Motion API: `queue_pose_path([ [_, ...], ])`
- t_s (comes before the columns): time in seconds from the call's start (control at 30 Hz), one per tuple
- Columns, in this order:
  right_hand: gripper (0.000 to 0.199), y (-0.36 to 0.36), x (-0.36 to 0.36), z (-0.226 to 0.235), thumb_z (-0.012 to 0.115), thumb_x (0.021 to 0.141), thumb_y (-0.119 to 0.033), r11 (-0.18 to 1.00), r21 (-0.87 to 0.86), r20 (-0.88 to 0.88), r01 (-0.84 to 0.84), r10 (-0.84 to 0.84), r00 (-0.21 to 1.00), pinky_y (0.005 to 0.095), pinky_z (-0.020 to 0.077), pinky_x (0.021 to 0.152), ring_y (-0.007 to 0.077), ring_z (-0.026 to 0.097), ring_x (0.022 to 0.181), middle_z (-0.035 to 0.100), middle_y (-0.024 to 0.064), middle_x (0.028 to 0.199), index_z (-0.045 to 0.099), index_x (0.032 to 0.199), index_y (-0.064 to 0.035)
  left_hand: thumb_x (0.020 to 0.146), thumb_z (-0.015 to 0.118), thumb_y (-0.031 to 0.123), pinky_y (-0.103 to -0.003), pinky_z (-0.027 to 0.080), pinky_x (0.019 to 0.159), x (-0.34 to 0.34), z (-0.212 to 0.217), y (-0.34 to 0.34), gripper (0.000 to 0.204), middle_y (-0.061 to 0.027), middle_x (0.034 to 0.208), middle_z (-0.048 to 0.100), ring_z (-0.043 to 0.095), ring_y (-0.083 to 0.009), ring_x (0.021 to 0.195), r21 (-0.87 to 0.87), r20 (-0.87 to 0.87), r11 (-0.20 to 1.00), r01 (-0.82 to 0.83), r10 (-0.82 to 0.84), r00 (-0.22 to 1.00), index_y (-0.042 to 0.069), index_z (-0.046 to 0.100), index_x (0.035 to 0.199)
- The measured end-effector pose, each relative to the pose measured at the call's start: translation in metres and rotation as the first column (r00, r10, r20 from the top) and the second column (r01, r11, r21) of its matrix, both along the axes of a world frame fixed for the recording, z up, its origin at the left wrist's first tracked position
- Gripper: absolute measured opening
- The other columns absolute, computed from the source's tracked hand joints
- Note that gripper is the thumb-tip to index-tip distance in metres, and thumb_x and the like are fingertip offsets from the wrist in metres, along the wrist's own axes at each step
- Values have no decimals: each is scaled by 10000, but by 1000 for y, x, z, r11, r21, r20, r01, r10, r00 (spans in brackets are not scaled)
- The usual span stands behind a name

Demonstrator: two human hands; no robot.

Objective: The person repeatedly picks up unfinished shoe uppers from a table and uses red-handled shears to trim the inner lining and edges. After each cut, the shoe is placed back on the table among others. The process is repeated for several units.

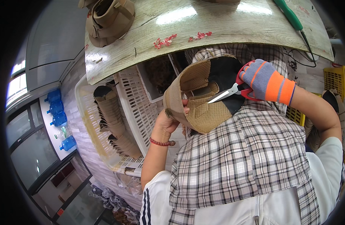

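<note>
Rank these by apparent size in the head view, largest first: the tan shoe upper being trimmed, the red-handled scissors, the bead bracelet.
1. Tan shoe upper
2. Red-handled scissors
3. Bead bracelet

All lie at similar nearness, so the order looks safe.

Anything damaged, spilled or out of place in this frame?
Nothing looks damaged. The only oddity: small red scraps lie scattered on the wooden tabletop, above the tan shoe upper being trimmed with scissors.

Left hand (pixel 165 125) grips tan shoe upper (pixel 197 95); gloved right hand (pixel 264 79) works scissors (pixel 236 89).
</note>
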State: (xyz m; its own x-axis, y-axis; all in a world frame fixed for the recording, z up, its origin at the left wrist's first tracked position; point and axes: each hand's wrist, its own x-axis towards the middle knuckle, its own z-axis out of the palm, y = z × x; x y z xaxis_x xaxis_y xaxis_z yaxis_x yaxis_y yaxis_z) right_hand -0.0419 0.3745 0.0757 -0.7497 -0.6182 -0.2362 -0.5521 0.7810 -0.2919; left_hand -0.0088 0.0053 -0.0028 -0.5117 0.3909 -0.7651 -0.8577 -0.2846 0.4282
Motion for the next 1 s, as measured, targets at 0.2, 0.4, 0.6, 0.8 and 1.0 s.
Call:
queue_pose_path([
  [0.2, 315, -3, -2, 3, 824, 669, -199, 999, 33, 12, 2, -3, 1000, 366, 542, 762, 255, 694, 826, 702, 58, 821, 733, 966, -144, 728, 836, -46, -346, 576, 880, 1, -1, 0, 400, -84, 1084, 712, 678, -198, 977, -11, 1, 1000, -12, 12, 1000, 2, 704, 1102],
  [0.4, 284, -3, -1, 10, 816, 734, -280, 999, 35, 81, 9, -12, 997, 360, 549, 772, 247, 702, 829, 711, 61, 837, 738, 970, -143, 726, 834, -48, -348, 567, 906, -1, -1, 0, 419, -79, 1115, 705, 663, -201, 1021, -22, 21, 1000, 3, -2, 1000, 9, 704, 1120],
  [0.6, 262, -11, 14, 19, 782, 781, -312, 994, 105, 51, 40, -46, 998, 350, 549, 779, 237, 708, 828, 719, 60, 837, 739, 975, -142, 730, 832, -49, -348, 567, 913, 3, -5, -3, 429, -71, 1141, 698, 657, -198, 1034, -10, 15, 999, -31, 31, 999, 17, 703, 1133],
  [0.8, 357, -10, 18, 19, 663, 846, -442, 935, 326, 276, 139, -235, 932, 395, 536, 621, 289, 712, 714, 719, 96, 783, 722, 1008, -129, 730, 828, -60, -342, 574, 905, 2, 1, 1, 410, -69, 1113, 699, 658, -192, 1026, -16, 18, 1000, -23, 23, 1000, 19, 704, 1113],
  [1.0, 356, -9, 25, 15, 641, 872, -408, 986, 147, 341, 83, -130, 931, 420, 544, 627, 306, 709, 710, 711, 117, 772, 697, 1012, -86, 726, 831, -58, -342, 575, 898, 5, -5, 0, 408, -69, 1091, 702, 664, -195, 1006, -7, 21, 999, -46, 46, 999, 13, 703, 1107],
])
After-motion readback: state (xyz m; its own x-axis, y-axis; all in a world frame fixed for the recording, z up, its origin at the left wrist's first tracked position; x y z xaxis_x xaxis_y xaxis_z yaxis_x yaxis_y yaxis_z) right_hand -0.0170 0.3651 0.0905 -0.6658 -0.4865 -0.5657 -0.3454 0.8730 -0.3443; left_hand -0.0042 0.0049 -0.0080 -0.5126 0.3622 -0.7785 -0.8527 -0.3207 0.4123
